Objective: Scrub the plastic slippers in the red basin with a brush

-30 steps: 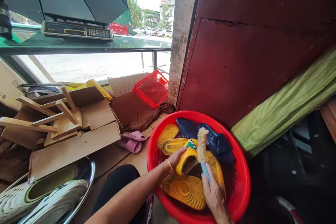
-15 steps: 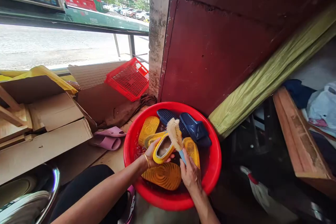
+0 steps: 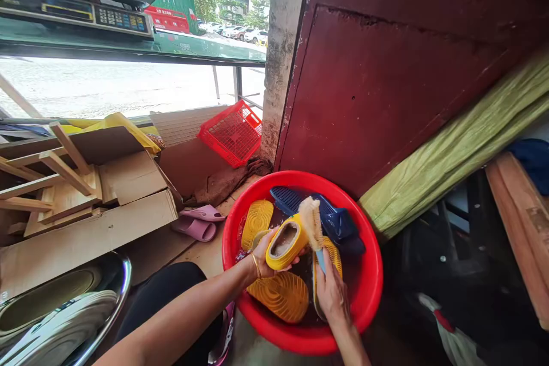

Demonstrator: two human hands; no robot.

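My left hand (image 3: 263, 251) is wrapped round a yellow slipper (image 3: 281, 260), its opening turned up toward me. In my right hand (image 3: 332, 289) is the blue handle of a scrub brush (image 3: 312, 220); its pale bristles touch the slipper's toe end. Both hands are over a red basin (image 3: 372, 297) of dark water. Around them in the basin lie more yellow slippers, one sole up near the front (image 3: 281, 295) and another at the back left (image 3: 257, 223). Blue slippers (image 3: 338, 223) lie at the back, partly in the water.
Pink slippers (image 3: 199, 226) lie on the floor left of the basin. Further left are a cardboard box (image 3: 141, 220) with a wooden stool (image 3: 68, 189) in it and a shiny metal bowl (image 3: 122, 291). A red crate (image 3: 234, 134) leans behind; a dark red door (image 3: 343, 108) stands beyond the basin.
The view has swung left, so everything sits further right in the picture. My left hand still holds the yellow slipper, and my right hand keeps the brush at its toe.
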